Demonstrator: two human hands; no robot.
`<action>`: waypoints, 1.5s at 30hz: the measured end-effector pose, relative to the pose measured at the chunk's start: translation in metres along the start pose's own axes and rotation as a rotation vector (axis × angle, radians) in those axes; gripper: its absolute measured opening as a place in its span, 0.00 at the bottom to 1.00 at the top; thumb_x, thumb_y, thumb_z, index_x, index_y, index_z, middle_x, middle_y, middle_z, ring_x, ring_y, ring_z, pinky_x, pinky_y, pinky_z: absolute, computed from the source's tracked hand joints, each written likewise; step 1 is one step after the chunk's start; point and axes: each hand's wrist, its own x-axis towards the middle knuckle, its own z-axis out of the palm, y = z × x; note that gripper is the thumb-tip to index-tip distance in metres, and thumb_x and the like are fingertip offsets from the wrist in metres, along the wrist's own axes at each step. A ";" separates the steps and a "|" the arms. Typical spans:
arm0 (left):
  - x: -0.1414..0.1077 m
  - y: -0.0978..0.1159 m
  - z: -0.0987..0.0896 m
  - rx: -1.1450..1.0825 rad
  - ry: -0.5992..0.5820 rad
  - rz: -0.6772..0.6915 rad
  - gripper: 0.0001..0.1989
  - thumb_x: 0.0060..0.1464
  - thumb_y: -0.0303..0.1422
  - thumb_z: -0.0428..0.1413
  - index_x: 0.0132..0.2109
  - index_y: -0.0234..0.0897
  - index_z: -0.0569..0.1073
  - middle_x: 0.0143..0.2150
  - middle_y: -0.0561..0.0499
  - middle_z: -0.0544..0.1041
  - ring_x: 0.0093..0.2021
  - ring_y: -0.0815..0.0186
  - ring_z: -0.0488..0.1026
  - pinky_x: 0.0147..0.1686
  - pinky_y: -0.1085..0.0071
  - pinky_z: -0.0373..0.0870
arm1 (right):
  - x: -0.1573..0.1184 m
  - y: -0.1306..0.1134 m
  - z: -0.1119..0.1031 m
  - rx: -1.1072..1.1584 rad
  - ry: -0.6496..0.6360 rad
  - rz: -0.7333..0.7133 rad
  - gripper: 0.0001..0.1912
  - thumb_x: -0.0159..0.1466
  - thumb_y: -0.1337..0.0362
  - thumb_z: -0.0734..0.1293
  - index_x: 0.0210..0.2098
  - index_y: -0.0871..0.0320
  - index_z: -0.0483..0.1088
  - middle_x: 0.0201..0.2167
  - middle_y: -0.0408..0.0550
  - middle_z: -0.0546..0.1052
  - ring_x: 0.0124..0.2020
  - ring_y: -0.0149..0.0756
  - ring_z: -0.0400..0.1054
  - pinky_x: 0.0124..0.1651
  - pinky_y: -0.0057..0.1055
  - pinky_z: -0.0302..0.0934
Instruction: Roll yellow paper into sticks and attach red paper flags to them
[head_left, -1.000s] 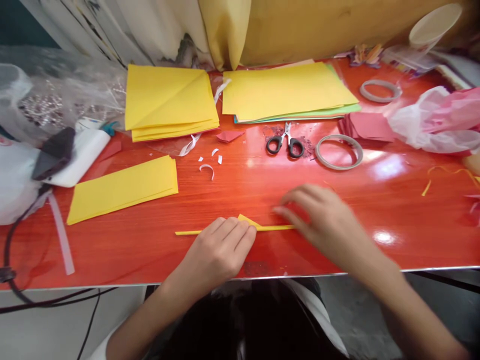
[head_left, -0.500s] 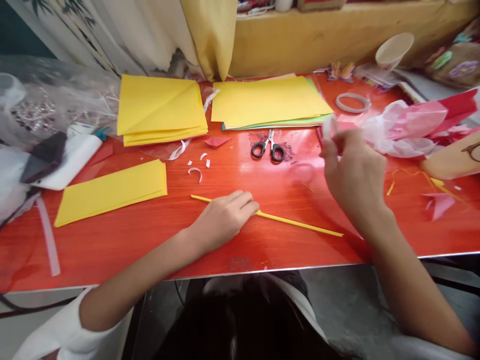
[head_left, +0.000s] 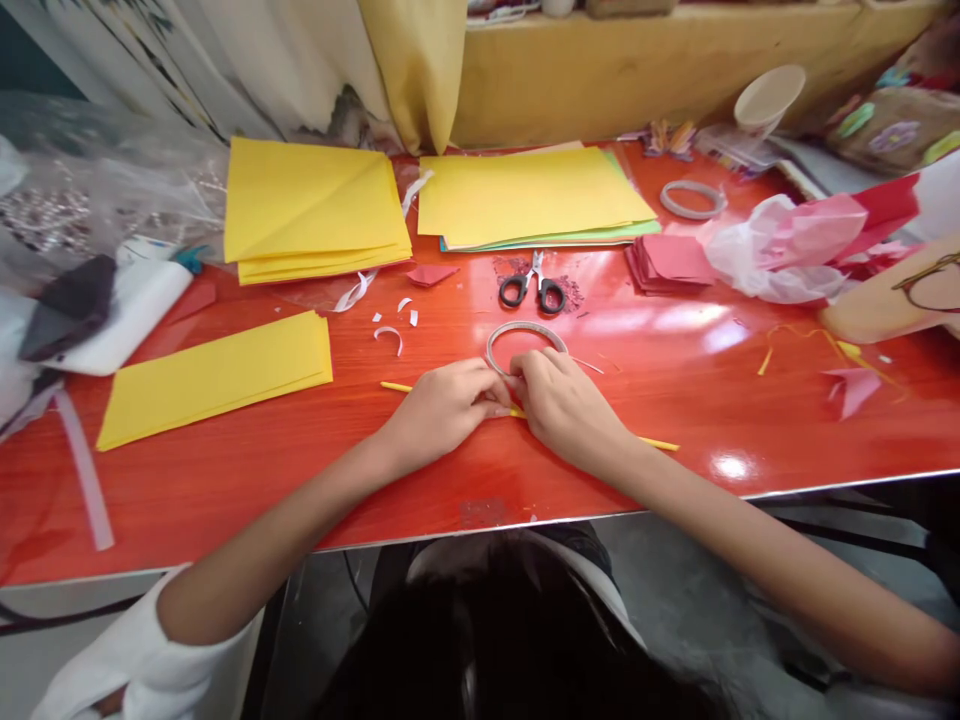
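A thin yellow rolled-paper stick [head_left: 660, 444] lies across the red table, its middle part hidden under my hands. My left hand [head_left: 444, 408] is closed over it, fingers pinched at the stick's middle. Close beside it, my right hand [head_left: 571, 408] grips a narrow roll of tape [head_left: 525, 326] at its near edge, just above the stick. Whether the tape touches the stick is hidden by the fingers. A thin pale strip [head_left: 587, 365] sticks out to the right of the roll. Beyond the roll lie small black-handled scissors [head_left: 533, 288], slightly opened.
Yellow paper stacks [head_left: 315, 205] lie at the back, one with green sheets beneath [head_left: 536, 195]. Folded yellow strips [head_left: 217, 375] are at left. Red paper squares [head_left: 669, 264], another tape roll [head_left: 693, 200] and a white cup [head_left: 770, 98] stand at right. White scraps [head_left: 389, 340] lie near the scissors.
My right hand has brought the tape roll from the right side, near the red squares, down to the stick beside my left hand. My left hand stays on the stick.
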 end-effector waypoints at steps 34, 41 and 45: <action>0.003 -0.007 0.006 -0.246 0.357 -0.051 0.05 0.54 0.29 0.56 0.39 0.35 0.71 0.36 0.54 0.75 0.36 0.74 0.72 0.39 0.77 0.68 | 0.004 -0.004 -0.012 0.080 -0.046 -0.012 0.17 0.68 0.64 0.53 0.51 0.60 0.64 0.37 0.53 0.74 0.42 0.40 0.65 0.45 0.37 0.57; 0.003 -0.006 0.009 -0.199 0.401 -0.050 0.03 0.53 0.27 0.57 0.35 0.35 0.70 0.32 0.56 0.74 0.33 0.76 0.70 0.34 0.79 0.66 | 0.004 -0.003 -0.011 0.020 0.038 -0.031 0.14 0.67 0.66 0.54 0.46 0.58 0.68 0.33 0.50 0.74 0.38 0.38 0.66 0.46 0.36 0.57; 0.003 -0.007 0.009 -0.175 0.408 -0.034 0.03 0.52 0.25 0.57 0.33 0.34 0.69 0.31 0.57 0.73 0.32 0.76 0.70 0.34 0.79 0.66 | 0.004 -0.003 -0.010 -0.028 0.047 -0.048 0.12 0.67 0.66 0.55 0.44 0.58 0.69 0.32 0.48 0.74 0.35 0.37 0.66 0.44 0.35 0.57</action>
